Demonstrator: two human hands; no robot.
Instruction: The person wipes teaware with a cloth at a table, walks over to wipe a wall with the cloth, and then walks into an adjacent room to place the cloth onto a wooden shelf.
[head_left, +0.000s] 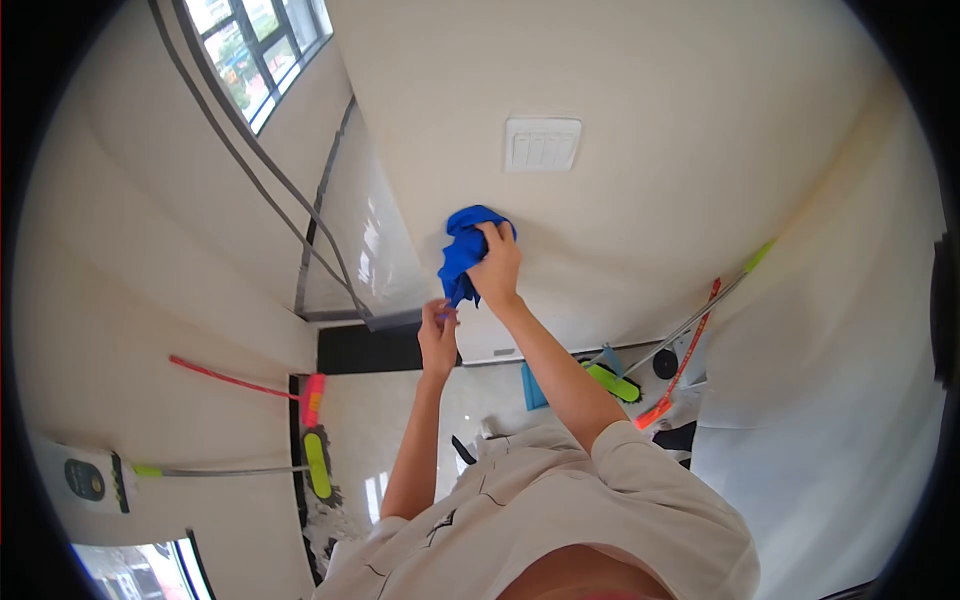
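A crumpled blue cloth (pixel 463 250) is against the cream wall, below and left of the white switch panel (pixel 542 145). My right hand (pixel 497 265) presses it there, fingers bent over its right side. Just under the cloth's lower end is my left hand (pixel 437 340), raised with its fingers curled together. A small bluish-purple bit shows at those fingertips; whether it is a corner of the cloth I cannot tell.
Grey cables (pixel 270 165) hang at the left near a window (pixel 262 45). A pink-red squeegee-like tool (pixel 313 400) and a green-headed brush (pixel 318 465) lean at left. Another green brush (pixel 612 382) and an orange-red tool (pixel 655 412) stand at right, near a white sheet (pixel 810 400).
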